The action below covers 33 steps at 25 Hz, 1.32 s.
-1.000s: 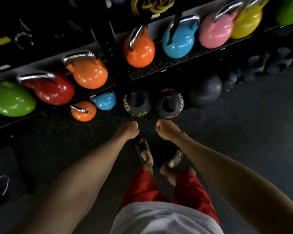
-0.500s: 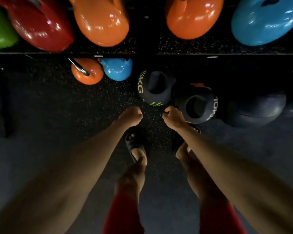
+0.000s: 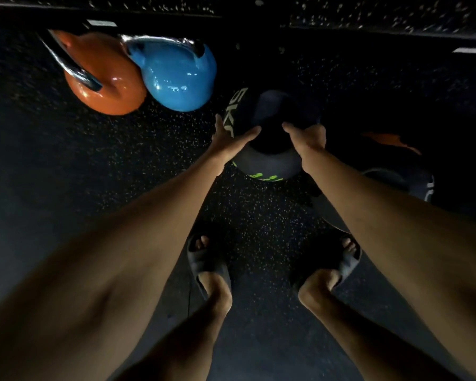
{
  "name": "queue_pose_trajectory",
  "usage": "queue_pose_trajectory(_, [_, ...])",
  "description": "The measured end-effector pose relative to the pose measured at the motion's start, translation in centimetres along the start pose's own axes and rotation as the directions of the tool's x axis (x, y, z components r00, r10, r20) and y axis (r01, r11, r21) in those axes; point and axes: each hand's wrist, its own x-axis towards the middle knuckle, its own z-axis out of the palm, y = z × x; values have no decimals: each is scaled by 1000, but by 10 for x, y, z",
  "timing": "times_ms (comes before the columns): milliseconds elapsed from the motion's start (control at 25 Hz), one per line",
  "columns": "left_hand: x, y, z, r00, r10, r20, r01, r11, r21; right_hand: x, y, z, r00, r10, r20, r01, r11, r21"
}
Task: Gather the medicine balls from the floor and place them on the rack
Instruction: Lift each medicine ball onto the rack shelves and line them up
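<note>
Down on the left, the dark speckled floor (image 3: 66,166) holds an orange kettlebell (image 3: 105,86) with a shiny handle; a blue kettlebell (image 3: 176,78) sits just beside it on its right, and the two touch; both lie close under the rack's edge.

Next comes the left foot (image 3: 208,259) in a dark slide, flat on the floor; above it the bare left arm reaches down and forward; the left hand (image 3: 228,141) lies on the left side of the medicine ball (image 3: 267,163), with its fingers straight and spread wide, and its thumb stretched out across the ball's top.

That ball is dark with white "5K" letters by the left hand and bright green marks low on its near side; it is down low in front of both feet, between the two hands, to the right of the blue kettlebell; I cannot tell if it rests on the floor.

On the ball's other side is the right hand (image 3: 309,140); its thumb points in at the left thumb, but the two thumbs stay apart; its fingers bend round the ball's right side, and their tips are hidden.

Below it stands the right foot (image 3: 341,254), in a dark slide too.

Further right is a second ball (image 3: 388,141), dark with an orange patch, partly hidden by the right arm.

Along the top runs the rack (image 3: 368,15), dark and speckled.
</note>
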Motion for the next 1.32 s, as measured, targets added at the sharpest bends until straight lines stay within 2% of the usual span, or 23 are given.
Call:
queue_pose_trajectory(160, [29,-8,18,1000,3,-29,-5,998,-59,19,6,13,996,-30,-90,33,999,33])
queue_pose_trajectory(320, [13,-29,8,1000,21,14,-18,980,-197,-18,12,14,991,-29,-129,26,999,-28])
queue_pose_trajectory(440, [-39,-51,-7,994,-80,77,96,968,-233,-75,21,5,991,4,-136,-21,992,-123])
queue_pose_trajectory(560, [-116,-59,-22,964,-203,174,251,911,-327,-146,23,-24,991,55,-118,-72,987,-143])
queue_pose_trajectory(640, [-163,-54,-39,935,-249,253,326,886,-330,-198,20,-46,991,80,-109,-93,988,-124])
queue_pose_trajectory(760, [-231,-31,-69,924,-314,217,373,865,-337,-279,5,-84,989,96,-111,-102,994,-50])
queue_pose_trajectory(880, [-320,7,-102,950,-278,144,312,882,-354,-367,-20,-134,989,91,-115,-82,993,83])
queue_pose_trajectory(1000, [-391,45,-140,965,-187,185,248,882,-400,-439,-46,-178,995,30,-97,-7,974,225])
queue_pose_trajectory(1120, [-449,77,-170,988,-40,152,96,918,-384,-498,-68,-216,995,-32,-91,60,944,324])
queue_pose_trajectory(1320, [-535,126,-184,989,143,47,-114,917,-383,-554,-92,-256,980,-155,-127,195,885,422])
